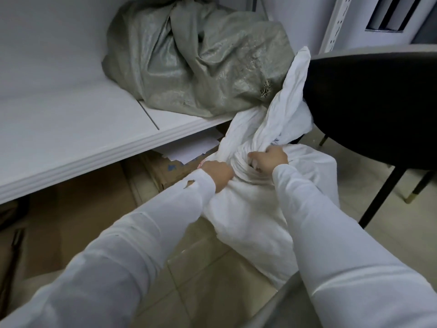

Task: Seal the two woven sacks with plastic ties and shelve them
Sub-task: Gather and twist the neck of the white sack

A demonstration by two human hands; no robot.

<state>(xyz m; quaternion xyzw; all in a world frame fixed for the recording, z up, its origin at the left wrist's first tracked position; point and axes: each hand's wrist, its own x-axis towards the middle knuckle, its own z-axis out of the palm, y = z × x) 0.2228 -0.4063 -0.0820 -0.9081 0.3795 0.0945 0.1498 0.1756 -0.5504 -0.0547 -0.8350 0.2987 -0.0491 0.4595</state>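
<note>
A white woven sack (255, 221) stands on the tiled floor below the shelf, its top twisted into a bunched neck. My left hand (218, 175) grips the sack's fabric on the left side of the neck. My right hand (268, 159) grips the twisted neck from the right, fingers curled into the folds. The loose mouth of the sack rises above my hands toward the chair. A grey-green woven sack (189, 60) lies slumped on the white shelf (71, 129), its top crumpled. No plastic tie is plainly visible.
A black chair (378, 102) with thin dark legs stands close on the right, touching the white sack's mouth. Under the shelf lie cardboard boxes (163, 171) and white papers (186, 150). A perforated white upright (335, 22) rises at the back right.
</note>
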